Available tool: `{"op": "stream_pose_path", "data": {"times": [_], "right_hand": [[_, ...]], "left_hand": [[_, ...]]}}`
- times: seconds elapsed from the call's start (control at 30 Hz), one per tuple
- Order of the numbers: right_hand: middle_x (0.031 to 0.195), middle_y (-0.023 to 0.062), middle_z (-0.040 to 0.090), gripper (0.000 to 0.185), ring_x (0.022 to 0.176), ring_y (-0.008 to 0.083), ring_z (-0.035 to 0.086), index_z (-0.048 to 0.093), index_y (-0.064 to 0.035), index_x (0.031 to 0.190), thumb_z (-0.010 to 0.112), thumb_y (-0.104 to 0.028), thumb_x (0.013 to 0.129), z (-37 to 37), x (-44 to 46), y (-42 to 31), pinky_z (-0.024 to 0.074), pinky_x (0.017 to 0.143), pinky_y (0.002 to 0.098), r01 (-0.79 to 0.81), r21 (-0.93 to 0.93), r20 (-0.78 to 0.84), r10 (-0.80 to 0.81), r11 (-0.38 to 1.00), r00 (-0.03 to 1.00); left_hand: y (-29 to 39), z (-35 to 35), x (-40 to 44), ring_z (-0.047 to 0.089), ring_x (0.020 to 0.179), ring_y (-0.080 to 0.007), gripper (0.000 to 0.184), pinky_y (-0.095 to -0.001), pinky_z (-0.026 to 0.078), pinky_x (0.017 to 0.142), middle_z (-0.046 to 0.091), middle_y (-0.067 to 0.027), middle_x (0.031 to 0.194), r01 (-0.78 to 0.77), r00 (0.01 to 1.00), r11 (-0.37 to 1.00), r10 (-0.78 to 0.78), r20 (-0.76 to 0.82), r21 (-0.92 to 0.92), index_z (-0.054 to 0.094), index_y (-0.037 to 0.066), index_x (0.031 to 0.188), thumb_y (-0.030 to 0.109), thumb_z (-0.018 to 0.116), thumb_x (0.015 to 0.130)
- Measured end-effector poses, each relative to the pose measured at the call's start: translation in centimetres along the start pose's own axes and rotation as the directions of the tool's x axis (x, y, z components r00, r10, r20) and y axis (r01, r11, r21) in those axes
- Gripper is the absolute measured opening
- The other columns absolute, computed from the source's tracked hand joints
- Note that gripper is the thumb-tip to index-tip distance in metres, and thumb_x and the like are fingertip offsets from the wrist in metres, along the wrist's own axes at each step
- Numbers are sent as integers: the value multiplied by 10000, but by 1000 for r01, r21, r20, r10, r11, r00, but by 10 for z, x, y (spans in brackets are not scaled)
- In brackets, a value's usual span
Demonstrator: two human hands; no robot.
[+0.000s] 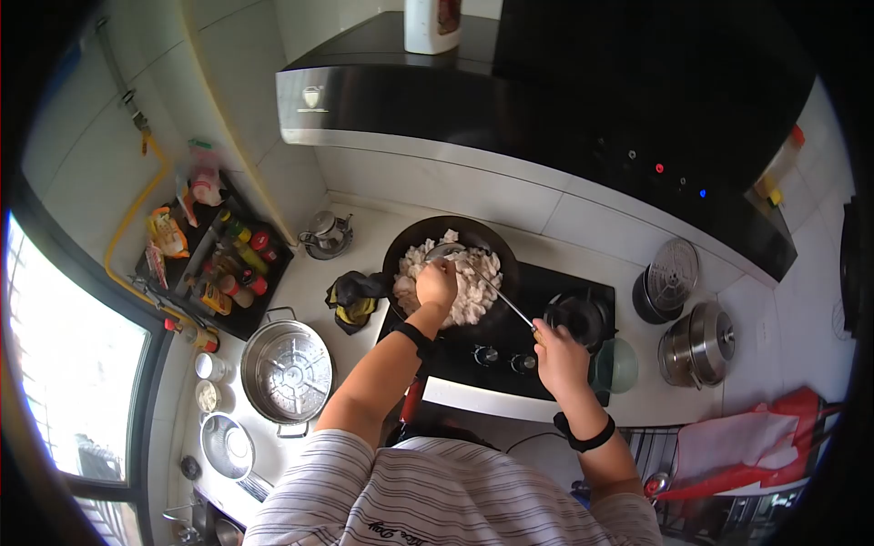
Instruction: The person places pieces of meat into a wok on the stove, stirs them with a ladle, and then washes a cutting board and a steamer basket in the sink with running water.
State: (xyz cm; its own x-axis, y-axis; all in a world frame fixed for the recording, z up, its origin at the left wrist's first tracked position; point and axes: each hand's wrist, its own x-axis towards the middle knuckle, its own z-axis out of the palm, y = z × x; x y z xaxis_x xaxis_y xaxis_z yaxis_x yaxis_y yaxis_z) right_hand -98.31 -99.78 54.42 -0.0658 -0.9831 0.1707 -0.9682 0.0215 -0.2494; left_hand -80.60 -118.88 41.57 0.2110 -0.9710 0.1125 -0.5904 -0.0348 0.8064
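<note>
A dark wok (503,251) on the stove holds many pale, whitish chunks of food (478,305), possibly meat. My right hand (561,357) is closed around the handle of a long metal cooking utensil (512,305). Its thin shaft slants up and left into the wok, where the rounded metal head lies among the chunks; whether it is a ladle or a spatula I cannot tell. Above the food is my left hand (437,284), fingers curled in close to the utensil's head. What those fingers hold, if anything, is hidden.
Left of the stove stand a steamer pot (289,371), a strainer (227,446) and a rack of bottles (238,264). A black-and-yellow cloth-like item (355,300) lies beside the wok. A lidded pot (696,344) is at right; the range hood (510,146) overhangs the back.
</note>
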Motion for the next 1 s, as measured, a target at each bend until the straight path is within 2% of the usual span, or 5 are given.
{"op": "stream_pose_path", "data": {"times": [0.2, 0.5, 0.77, 0.83, 1.0], "right_hand": [[839, 96, 555, 406, 676, 304, 604, 533, -167, 1118, 642, -116, 731, 29, 1, 34, 492, 576, 392, -45, -58, -20, 43, 997, 999], [903, 114, 530, 431, 712, 302, 601, 501, -142, 1165, 613, -101, 750, 80, 0, 58, 492, 606, 392, -61, -31, -109, 57, 998, 992], [966, 153, 506, 441, 844, 332, 571, 441, -90, 1202, 575, -100, 782, 94, 18, 37, 483, 707, 416, -8, -114, 252, 36, 993, 967], [1006, 158, 526, 444, 903, 338, 555, 461, -81, 1195, 602, -137, 778, 55, 40, 6, 471, 744, 423, 164, 149, 97, -180, 975, 979], [921, 185, 606, 445, 826, 336, 594, 461, -58, 1191, 607, -166, 785, 32, 114, -54, 469, 713, 424, 247, 462, 13, -285, 852, 959]], "left_hand": [[-1, -14, 21, 634, 717, -309, 256, -380, 496, 692, 646, -164, 721, -5, 966, 995, 31, 257, -101, 691, 80, 781, 305, 572, 757], [10, -48, 59, 632, 662, -259, 219, -353, 488, 648, 645, -128, 680, -70, 906, 993, 26, 423, 90, 704, 90, 733, 289, 619, 701], [25, -77, 66, 618, 798, -262, 180, -354, 484, 712, 654, -106, 804, -222, 818, 958, 83, 569, 179, 702, 145, 794, 280, 614, 714], [35, -86, 61, 617, 822, -250, 172, -346, 484, 726, 654, -85, 816, -269, 824, 937, 106, 556, 221, 699, 164, 809, 279, 608, 719], [70, -104, 43, 617, 796, -253, 174, -364, 479, 707, 654, -94, 808, -402, 685, 906, 201, 700, 134, 682, 126, 804, 257, 581, 751]]}}
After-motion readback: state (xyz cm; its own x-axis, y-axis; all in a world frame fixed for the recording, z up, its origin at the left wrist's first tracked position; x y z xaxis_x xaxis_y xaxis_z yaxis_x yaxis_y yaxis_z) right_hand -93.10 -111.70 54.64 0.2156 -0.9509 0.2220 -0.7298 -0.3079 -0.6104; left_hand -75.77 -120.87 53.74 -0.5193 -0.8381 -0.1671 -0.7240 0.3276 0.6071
